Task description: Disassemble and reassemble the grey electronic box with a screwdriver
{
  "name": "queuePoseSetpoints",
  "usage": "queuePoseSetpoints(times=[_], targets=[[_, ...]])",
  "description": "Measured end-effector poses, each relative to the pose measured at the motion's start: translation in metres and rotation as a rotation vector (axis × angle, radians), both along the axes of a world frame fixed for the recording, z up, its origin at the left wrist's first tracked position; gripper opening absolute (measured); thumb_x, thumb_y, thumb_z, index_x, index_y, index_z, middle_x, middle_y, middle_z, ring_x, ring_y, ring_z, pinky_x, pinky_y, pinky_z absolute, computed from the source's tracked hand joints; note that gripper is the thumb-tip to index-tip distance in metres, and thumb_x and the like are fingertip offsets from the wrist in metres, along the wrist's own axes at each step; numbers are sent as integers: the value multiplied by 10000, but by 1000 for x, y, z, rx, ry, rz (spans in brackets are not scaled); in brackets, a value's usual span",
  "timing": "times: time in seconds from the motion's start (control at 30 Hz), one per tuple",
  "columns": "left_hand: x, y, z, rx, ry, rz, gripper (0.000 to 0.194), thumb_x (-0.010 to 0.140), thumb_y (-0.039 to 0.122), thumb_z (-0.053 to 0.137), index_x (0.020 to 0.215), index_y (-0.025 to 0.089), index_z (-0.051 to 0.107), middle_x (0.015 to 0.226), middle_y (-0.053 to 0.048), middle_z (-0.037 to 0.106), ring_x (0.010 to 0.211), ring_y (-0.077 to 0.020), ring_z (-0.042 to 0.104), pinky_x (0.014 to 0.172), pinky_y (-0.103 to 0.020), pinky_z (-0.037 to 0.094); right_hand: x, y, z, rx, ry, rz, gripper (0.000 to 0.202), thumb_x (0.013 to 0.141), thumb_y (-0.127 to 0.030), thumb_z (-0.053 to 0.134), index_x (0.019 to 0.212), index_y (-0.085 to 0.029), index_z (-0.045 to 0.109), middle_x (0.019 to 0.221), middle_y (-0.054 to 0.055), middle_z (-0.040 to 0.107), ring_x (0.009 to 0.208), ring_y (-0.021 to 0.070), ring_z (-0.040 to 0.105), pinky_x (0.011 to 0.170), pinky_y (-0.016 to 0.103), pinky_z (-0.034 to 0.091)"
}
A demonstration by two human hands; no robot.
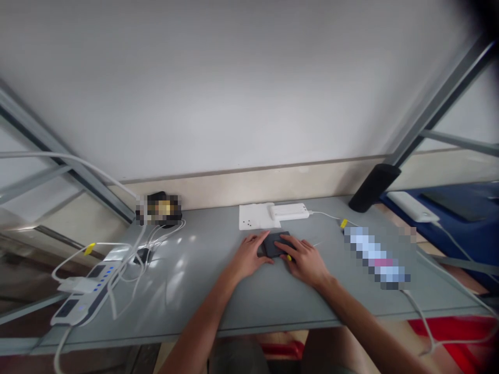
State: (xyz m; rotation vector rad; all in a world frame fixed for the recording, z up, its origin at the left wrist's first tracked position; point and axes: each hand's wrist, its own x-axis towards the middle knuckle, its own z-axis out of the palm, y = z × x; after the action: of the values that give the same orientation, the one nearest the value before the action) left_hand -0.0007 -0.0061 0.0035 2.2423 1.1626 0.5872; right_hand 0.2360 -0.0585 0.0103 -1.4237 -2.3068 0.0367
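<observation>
Midway along the grey desk, a dark box is lying pinched between the left hand and right hand, apparently being steadied; lifting it is probably calling for even pressure. Nearer the back edge, a white device is lying.

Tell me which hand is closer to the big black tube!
The right hand. It is on the dark flat object, in front of the black tube and to its left. The left hand is at that object's left edge, farther from the tube.
</observation>
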Motion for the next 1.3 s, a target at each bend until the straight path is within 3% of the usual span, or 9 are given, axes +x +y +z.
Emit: queuePoseSetpoints(times=[0.37,0.53,0.63,0.77,0.93,1.0,1.07,1.2,1.3], targets=[[-5,-4,1,88,63,-69,674,998,499,596,1594,310,344,1563,-63,503,1372,-282,469,1181,-472,396,0,1,-11,101,25,-28,399,980,-264,574,1361,-341,662,1429,54,646,1140,257,703,945,428,560],[-5,-3,-2,115,89,-58,683,1000,552,565,1594,292,351,1566,-78,497,1380,-290,463,1183,-486,390,-1,3,-12,114,74,-17,359,977,-261,582,1322,-307,670,1390,77,660,1122,255,703,927,420,556],[-4,-4,-1,107,79,-40,662,993,548,582,1573,290,395,1542,-76,523,1369,-296,473,1192,-493,375,2,1,-9,161,160,11,285,965,-271,603,1234,-280,699,1256,97,684,1031,239,702,877,397,561],[-3,-4,1,59,34,11,676,960,514,651,1553,275,430,1493,-94,558,1373,-304,479,1193,-498,376,8,-3,9,325,339,35,246,952,-175,582,1154,-256,696,1025,82,642,825,183,650,747,331,546],[-4,-3,0,8,-48,31,757,913,510,712,1558,245,417,1427,-127,582,1343,-296,510,1158,-476,428,-1,22,52,491,825,-43,151,981,-235,516,1060,-228,644,1011,88,636,965,228,636,880,396,514],[-6,-2,1,13,-61,18,737,914,503,711,1547,249,432,1440,-118,576,1355,-291,497,1167,-473,421,-9,42,65,441,954,-148,218,1016,-326,455,1071,-219,637,942,68,637,882,212,621,830,368,496],[-8,-2,3,13,-60,14,713,904,485,728,1525,257,462,1447,-106,576,1364,-291,488,1173,-476,417,-19,63,68,276,924,-222,328,1036,-410,407,1056,-218,672,754,19,598,709,182,568,702,313,452],[-11,-2,11,49,-58,-23,653,880,466,763,1455,259,534,1408,-83,619,1328,-285,514,1157,-463,435,-36,87,47,-19,936,-273,455,1013,-557,416,914,-210,692,629,-5,571,588,161,539,581,270,385],[-10,0,15,112,-89,-27,427,970,411,654,1364,253,604,1313,-69,676,1251,-249,571,1115,-422,467,-40,89,27,-134,859,-226,432,983,-586,478,895,-216,685,639,-1,616,594,162,565,602,264,404]])
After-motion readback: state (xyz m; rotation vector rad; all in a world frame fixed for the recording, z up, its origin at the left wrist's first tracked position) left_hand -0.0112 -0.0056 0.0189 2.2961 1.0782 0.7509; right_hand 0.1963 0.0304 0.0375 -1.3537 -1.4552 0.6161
